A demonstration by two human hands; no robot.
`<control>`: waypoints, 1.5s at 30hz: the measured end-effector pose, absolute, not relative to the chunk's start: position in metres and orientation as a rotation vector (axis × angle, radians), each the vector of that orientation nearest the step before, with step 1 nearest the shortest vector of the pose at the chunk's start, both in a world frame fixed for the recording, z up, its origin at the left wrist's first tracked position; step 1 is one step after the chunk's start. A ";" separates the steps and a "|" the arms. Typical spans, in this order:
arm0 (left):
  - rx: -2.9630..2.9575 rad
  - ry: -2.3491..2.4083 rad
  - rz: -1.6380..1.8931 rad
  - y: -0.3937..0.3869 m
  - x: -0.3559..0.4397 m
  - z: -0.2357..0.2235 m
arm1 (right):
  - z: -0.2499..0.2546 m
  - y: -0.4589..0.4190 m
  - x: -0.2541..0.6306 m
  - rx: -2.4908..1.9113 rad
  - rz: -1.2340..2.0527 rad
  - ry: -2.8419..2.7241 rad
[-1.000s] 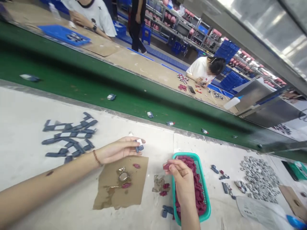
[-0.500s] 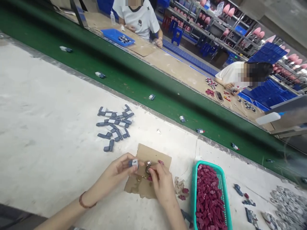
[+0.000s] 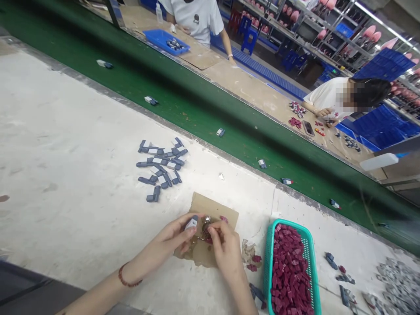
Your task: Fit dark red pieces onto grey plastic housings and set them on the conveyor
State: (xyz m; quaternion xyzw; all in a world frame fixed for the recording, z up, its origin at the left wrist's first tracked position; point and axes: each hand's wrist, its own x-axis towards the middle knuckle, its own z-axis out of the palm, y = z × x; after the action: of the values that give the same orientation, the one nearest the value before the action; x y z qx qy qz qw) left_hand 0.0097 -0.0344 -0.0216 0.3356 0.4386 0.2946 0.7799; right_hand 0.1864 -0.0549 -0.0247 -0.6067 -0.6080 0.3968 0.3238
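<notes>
My left hand (image 3: 179, 232) is closed round a small blue-grey and white plastic part (image 3: 191, 222), holding it just above the left side of a brown cardboard piece (image 3: 215, 205). My right hand (image 3: 226, 245) is pinched, its fingertips at a small dark, shiny round item (image 3: 207, 223) on the cardboard. Whatever sits between those fingertips is too small to make out. A maroon piece (image 3: 223, 218) lies beyond the right fingers, and the cardboard has dark wet-looking stains. Left of it, several blue-grey and white parts (image 3: 160, 164) lie grouped on the white table.
A green basket (image 3: 267, 262) full of maroon pieces (image 3: 290, 271) stands right of my right hand. Grey parts (image 3: 400, 280) are heaped farther right. Behind runs a green conveyor belt (image 3: 183, 105) carrying spaced parts. Two people (image 3: 200, 19) sit across it, near a blue tray (image 3: 157, 39).
The part in my left hand has turned, its blue-grey end now uppermost. My right hand stays by the round item. Belt parts have shifted right. One person opposite has stretched an arm out.
</notes>
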 end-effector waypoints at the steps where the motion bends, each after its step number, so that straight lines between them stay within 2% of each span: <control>1: 0.752 0.936 0.628 -0.035 0.010 -0.021 | -0.024 -0.054 0.188 -1.562 1.136 -1.461; 4: 0.845 0.905 0.638 -0.037 0.013 -0.019 | -0.021 -0.053 0.194 -1.420 1.327 -1.139; 9: 0.980 0.853 0.610 -0.040 0.016 -0.017 | -0.014 -0.054 0.194 -1.267 1.403 -1.002; 32: 1.177 0.824 0.515 -0.031 0.017 -0.010 | -0.008 -0.066 0.190 -1.395 1.296 -1.292; 38: 1.282 0.692 0.449 -0.009 0.029 -0.009 | 0.006 -0.070 0.196 -1.496 1.003 -1.406; 45: 2.123 0.755 0.569 0.099 0.104 -0.010 | 0.020 -0.123 0.266 -1.901 0.363 -1.344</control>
State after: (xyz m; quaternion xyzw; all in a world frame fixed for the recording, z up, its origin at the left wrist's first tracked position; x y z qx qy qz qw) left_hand 0.1035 0.0988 -0.0100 0.8382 0.2980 0.2249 0.3976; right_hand 0.2661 -0.1231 0.0202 -0.7453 -0.5271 0.1422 0.3827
